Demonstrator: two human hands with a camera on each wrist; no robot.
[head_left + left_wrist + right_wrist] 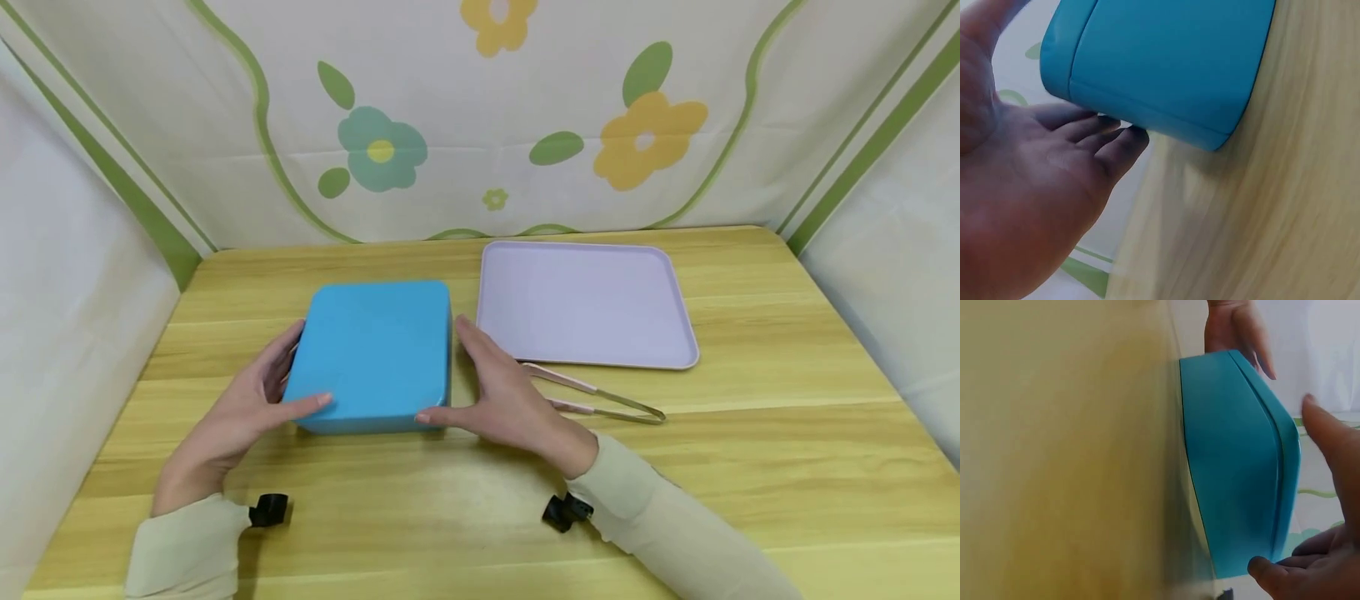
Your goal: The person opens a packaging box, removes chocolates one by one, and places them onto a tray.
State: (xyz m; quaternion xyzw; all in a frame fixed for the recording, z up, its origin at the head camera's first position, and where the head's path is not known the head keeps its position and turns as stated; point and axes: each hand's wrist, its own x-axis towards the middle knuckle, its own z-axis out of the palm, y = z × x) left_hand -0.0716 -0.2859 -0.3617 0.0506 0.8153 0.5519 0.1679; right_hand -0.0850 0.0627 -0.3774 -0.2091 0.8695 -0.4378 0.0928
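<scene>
A blue square box (371, 354) with rounded corners and a fitted lid sits on the wooden table, left of the middle. My left hand (243, 408) is at its left side, the fingertips touching or very close to the wall and the thumb over the lid's front left corner. In the left wrist view that palm faces the box, with fingers loosely bent. At the right side is my right hand (510, 400), fingers extended and thumb by the front right corner. The right wrist view shows this thumb apart from the lid and a fingertip at the wall.
A lilac tray (585, 304) lies at the back right of the box. Tongs (600, 400) with pink and metal arms lie in front of it, partly behind my right hand. A flowered curtain (495, 125) stands along the table's back edge, with white cloth at both sides.
</scene>
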